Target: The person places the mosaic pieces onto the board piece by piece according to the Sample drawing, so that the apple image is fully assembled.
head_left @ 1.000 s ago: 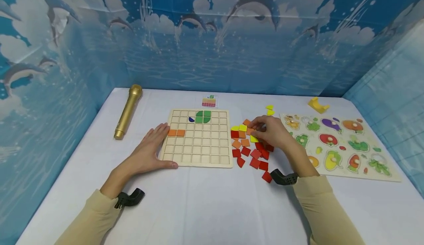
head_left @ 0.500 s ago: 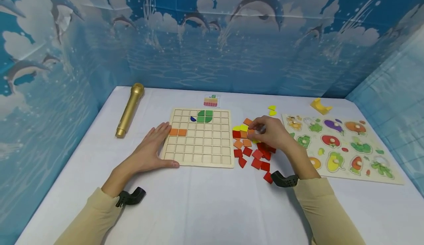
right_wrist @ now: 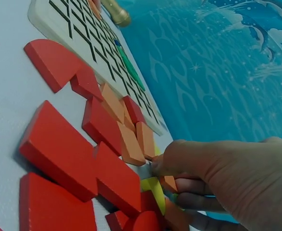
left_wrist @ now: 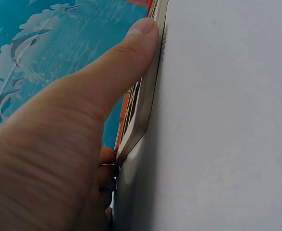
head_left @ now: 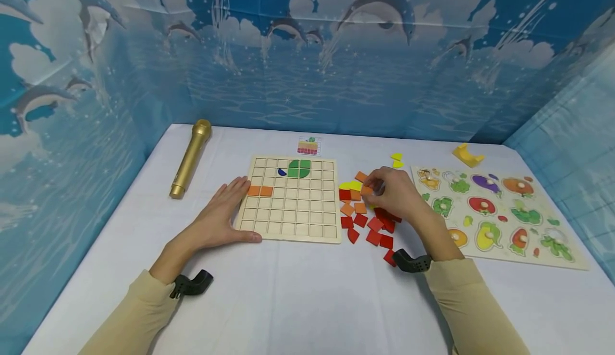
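Observation:
A wooden grid board lies flat on the white table. Two orange square tiles sit side by side at its left; green pieces and a small dark blue piece are near its top. My left hand rests against the board's left edge, fingers spread along the side and thumb at the front edge. To the right of the board, my right hand pinches an orange tile among loose tiles. Its fingertips are partly hidden in the right wrist view, near a yellow piece.
Several red tiles lie right of the board, with two yellow pieces farther back. A small picture card lies behind the board. Around are a gold microphone, a vegetable puzzle board and a yellow curved block.
The head view has shifted slightly. My right fingers have come in closer around the orange tile and cover more of a yellow piece. My left hand stays against the board.

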`<control>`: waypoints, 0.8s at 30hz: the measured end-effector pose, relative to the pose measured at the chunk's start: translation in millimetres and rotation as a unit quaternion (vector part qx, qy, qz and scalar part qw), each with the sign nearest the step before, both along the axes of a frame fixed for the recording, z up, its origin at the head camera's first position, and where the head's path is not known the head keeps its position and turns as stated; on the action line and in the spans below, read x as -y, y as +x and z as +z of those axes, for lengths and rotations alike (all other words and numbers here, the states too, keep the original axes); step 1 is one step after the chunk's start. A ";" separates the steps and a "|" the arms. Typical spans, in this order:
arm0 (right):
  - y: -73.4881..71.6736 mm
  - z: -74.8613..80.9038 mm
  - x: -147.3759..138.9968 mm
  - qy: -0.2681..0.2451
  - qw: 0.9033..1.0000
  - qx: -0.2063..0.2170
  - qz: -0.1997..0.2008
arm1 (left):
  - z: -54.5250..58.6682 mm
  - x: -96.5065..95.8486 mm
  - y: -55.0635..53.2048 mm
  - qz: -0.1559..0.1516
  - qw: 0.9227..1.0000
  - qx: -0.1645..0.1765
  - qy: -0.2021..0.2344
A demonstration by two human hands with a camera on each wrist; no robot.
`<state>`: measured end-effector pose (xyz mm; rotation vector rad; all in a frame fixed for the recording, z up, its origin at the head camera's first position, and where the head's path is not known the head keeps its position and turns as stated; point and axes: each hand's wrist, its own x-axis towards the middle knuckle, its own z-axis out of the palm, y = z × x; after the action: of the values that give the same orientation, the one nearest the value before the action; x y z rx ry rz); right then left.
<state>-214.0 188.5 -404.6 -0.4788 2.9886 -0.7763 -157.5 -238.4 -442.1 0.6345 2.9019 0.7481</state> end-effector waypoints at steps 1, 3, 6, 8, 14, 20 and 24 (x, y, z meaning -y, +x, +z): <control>-0.1 0.6 -0.6 -0.002 1.000 -0.006 -0.001 | 0.4 -0.2 -0.1 0.000 1.000 -0.001 0.000; 0.3 2.2 -1.1 -0.009 1.000 -0.017 -0.002 | 1.0 -0.5 -0.2 0.000 1.000 -0.002 0.001; 0.8 4.5 0.9 -0.024 0.999 -0.029 0.005 | 1.6 -1.0 0.2 0.000 1.000 -0.003 0.000; 1.4 6.8 5.1 -0.037 0.999 -0.031 0.013 | 1.7 -1.2 0.8 0.000 1.000 -0.002 -0.002; 0.0 12.6 32.6 -0.053 0.998 -0.021 0.038 | -0.3 -0.4 1.9 0.000 1.000 -0.002 0.000; -5.0 14.6 69.5 -0.053 0.995 -0.017 0.084 | -1.5 0.1 1.6 0.002 1.000 -0.002 0.000; -6.2 13.6 98.1 -0.059 0.992 -0.022 0.112 | -0.8 0.6 1.7 0.001 1.000 -0.004 -0.001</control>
<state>-220.2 90.3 -391.0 -0.8302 2.8684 -0.9330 -155.7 -239.0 -443.0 0.6365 2.9096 0.7453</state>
